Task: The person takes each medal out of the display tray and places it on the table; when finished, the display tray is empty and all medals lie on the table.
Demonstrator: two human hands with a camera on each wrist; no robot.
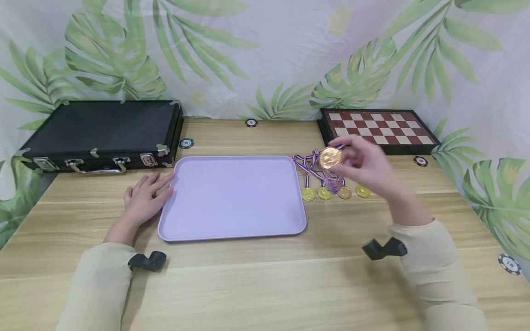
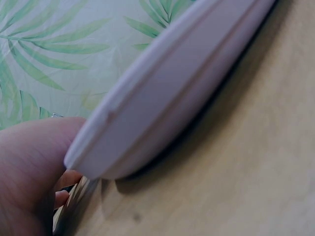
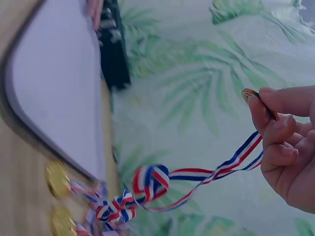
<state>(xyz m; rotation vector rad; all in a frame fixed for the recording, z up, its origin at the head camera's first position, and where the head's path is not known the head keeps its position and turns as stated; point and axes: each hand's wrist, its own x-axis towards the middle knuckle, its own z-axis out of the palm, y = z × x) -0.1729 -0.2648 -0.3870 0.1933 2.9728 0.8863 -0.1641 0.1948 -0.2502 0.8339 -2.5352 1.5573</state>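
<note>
My right hand pinches a bronze-coloured medal between thumb and fingers, lifted above the table. In the right wrist view its red, white and blue ribbon hangs from the hand down to a tangle of ribbons. Several more medals lie in a row on the table below, gold and bronze in colour. A lilac tray lies to the left of them, its surface bare. My left hand rests at the tray's left edge with fingers extended; the left wrist view shows the tray's side close up.
A black case with metal clasps stands at the back left. At the back right lies a chessboard. Poker chips are scattered near the table's edges. A leaf-patterned cloth hangs behind the table.
</note>
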